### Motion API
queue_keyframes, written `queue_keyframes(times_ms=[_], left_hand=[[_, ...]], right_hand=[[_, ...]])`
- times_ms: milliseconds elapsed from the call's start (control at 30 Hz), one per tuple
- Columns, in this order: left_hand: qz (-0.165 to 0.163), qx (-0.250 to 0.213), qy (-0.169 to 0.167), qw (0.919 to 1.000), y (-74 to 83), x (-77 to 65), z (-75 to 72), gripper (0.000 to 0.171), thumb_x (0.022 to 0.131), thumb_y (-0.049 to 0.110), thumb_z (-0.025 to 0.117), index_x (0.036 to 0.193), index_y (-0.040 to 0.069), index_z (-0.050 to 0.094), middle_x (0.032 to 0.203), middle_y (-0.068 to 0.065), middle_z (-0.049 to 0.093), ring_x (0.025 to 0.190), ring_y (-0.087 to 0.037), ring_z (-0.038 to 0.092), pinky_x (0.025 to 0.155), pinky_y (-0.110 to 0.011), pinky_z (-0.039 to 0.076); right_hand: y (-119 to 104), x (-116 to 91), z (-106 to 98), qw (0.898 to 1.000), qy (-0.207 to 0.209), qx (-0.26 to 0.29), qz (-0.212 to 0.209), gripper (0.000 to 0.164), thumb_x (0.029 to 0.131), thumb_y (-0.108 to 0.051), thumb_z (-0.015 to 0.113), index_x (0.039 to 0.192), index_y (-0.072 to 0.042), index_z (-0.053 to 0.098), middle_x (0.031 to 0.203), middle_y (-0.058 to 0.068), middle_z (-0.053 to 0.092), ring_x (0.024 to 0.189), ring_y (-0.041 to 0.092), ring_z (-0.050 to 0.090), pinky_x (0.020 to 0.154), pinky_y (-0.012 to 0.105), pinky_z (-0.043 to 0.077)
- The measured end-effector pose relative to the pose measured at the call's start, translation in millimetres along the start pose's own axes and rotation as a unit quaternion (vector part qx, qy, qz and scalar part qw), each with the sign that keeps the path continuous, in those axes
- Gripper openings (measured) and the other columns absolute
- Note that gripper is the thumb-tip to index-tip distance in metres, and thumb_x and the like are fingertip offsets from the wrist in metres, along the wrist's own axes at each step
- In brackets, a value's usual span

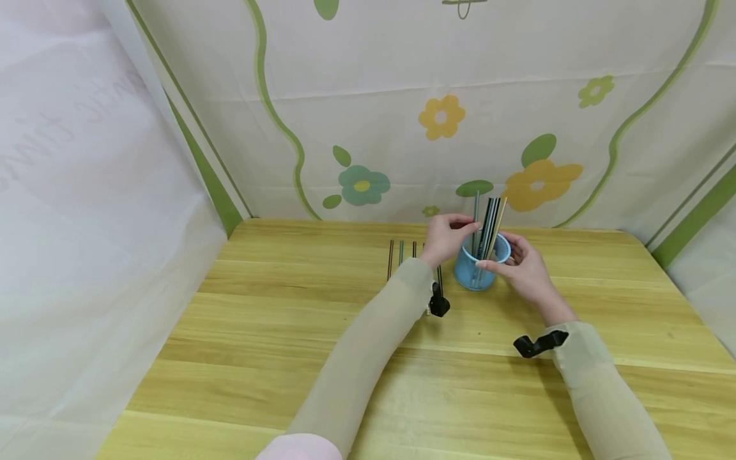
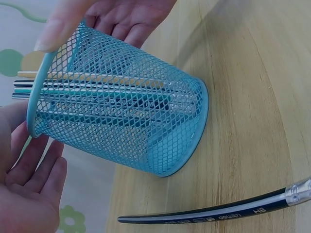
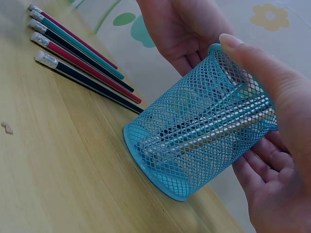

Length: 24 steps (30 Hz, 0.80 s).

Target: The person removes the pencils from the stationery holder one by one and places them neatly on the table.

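Note:
A light blue mesh pencil cup (image 1: pixel 473 276) stands upright on the table, with several pencils (image 1: pixel 489 225) in it, their eraser ends down. My right hand (image 1: pixel 526 271) holds the cup from the right side, its thumb at the rim and the other fingers around the far side. Above the rim, my left hand (image 1: pixel 450 237) pinches a teal pencil (image 1: pixel 476 206) whose lower part is inside the cup. The mesh shows the silver ferrules (image 2: pixel 182 99) near the cup's bottom in the left wrist view.
Left of the cup, several pencils lie side by side on the wooden table (image 1: pixel 259 332), including a black pencil (image 3: pixel 87 80), a red pencil (image 3: pixel 82 62) and a teal-green pencil (image 3: pixel 80 46). Behind the table hangs a white curtain (image 1: pixel 368 76) with printed flowers.

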<state>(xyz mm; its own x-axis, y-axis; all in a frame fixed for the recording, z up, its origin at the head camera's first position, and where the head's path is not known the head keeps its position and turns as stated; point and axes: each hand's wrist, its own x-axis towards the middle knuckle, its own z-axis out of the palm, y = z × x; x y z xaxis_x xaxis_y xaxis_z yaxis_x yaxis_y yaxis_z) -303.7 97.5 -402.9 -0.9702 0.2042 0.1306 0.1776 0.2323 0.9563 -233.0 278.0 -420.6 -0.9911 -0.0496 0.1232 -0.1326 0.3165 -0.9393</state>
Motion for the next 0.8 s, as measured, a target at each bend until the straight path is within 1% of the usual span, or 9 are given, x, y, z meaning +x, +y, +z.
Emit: queue_keyframes(times_ms=[267,333,400,467,533,667,800], left_hand=[[0.010,-0.007,0.016,0.9998,1.5,2.7,-2.5,0.023,0.096,0.028,0.075,0.115,0.015,0.077,0.100,0.012,0.069,0.091,-0.002,0.063,0.076,-0.018,0.055],[0.015,-0.013,0.017,0.9996,3.4,3.0,-4.3,0.023,0.097,0.028,0.075,0.115,0.014,0.077,0.100,0.012,0.070,0.090,-0.002,0.063,0.076,-0.018,0.055],[0.024,-0.017,0.019,0.9994,5.4,3.2,-6.3,0.024,0.097,0.028,0.074,0.116,0.014,0.076,0.099,0.011,0.070,0.090,-0.002,0.064,0.075,-0.017,0.055],[0.035,-0.026,0.021,0.9988,7.5,3.3,-8.5,0.024,0.097,0.027,0.074,0.116,0.013,0.076,0.099,0.010,0.070,0.090,-0.003,0.064,0.076,-0.018,0.055],[0.049,-0.037,0.025,0.9978,9.7,3.5,-10.5,0.023,0.097,0.026,0.074,0.115,0.012,0.075,0.098,0.009,0.070,0.089,-0.003,0.064,0.075,-0.018,0.055],[0.073,-0.069,0.042,0.9940,14.0,3.8,-14.5,0.023,0.096,0.022,0.076,0.114,0.008,0.075,0.096,0.007,0.071,0.087,-0.005,0.066,0.074,-0.019,0.057],[0.081,-0.097,0.062,0.9900,17.8,3.5,-18.7,0.023,0.093,0.021,0.078,0.111,0.007,0.075,0.092,0.007,0.071,0.083,-0.007,0.067,0.073,-0.022,0.059]], right_hand=[[-15,-7,3,1.000,0.001,0.005,-0.001,0.080,0.090,-0.015,0.082,0.151,0.006,0.036,0.145,0.024,0.046,0.131,0.042,0.046,0.093,0.011,0.047],[-11,-5,2,1.000,0.002,0.005,-0.001,0.080,0.090,-0.015,0.082,0.151,0.005,0.036,0.145,0.024,0.046,0.131,0.042,0.046,0.093,0.011,0.047],[-2,-2,1,1.000,0.003,0.003,0.000,0.080,0.090,-0.015,0.082,0.152,0.004,0.035,0.145,0.023,0.046,0.132,0.040,0.046,0.093,0.011,0.046],[9,3,-1,1.000,0.005,0.002,0.000,0.080,0.090,-0.015,0.082,0.153,0.002,0.035,0.146,0.021,0.046,0.132,0.038,0.046,0.093,0.011,0.046],[15,6,-2,1.000,0.006,-0.001,-0.002,0.080,0.090,-0.015,0.081,0.153,0.002,0.035,0.146,0.021,0.046,0.131,0.036,0.047,0.094,0.011,0.046],[18,7,-2,1.000,0.006,-0.003,-0.006,0.080,0.090,-0.014,0.081,0.153,0.003,0.035,0.145,0.022,0.047,0.131,0.034,0.049,0.095,0.013,0.047],[20,7,-3,1.000,0.005,-0.004,-0.006,0.081,0.090,-0.016,0.082,0.154,0.000,0.035,0.146,0.021,0.046,0.133,0.035,0.047,0.096,0.012,0.046]])
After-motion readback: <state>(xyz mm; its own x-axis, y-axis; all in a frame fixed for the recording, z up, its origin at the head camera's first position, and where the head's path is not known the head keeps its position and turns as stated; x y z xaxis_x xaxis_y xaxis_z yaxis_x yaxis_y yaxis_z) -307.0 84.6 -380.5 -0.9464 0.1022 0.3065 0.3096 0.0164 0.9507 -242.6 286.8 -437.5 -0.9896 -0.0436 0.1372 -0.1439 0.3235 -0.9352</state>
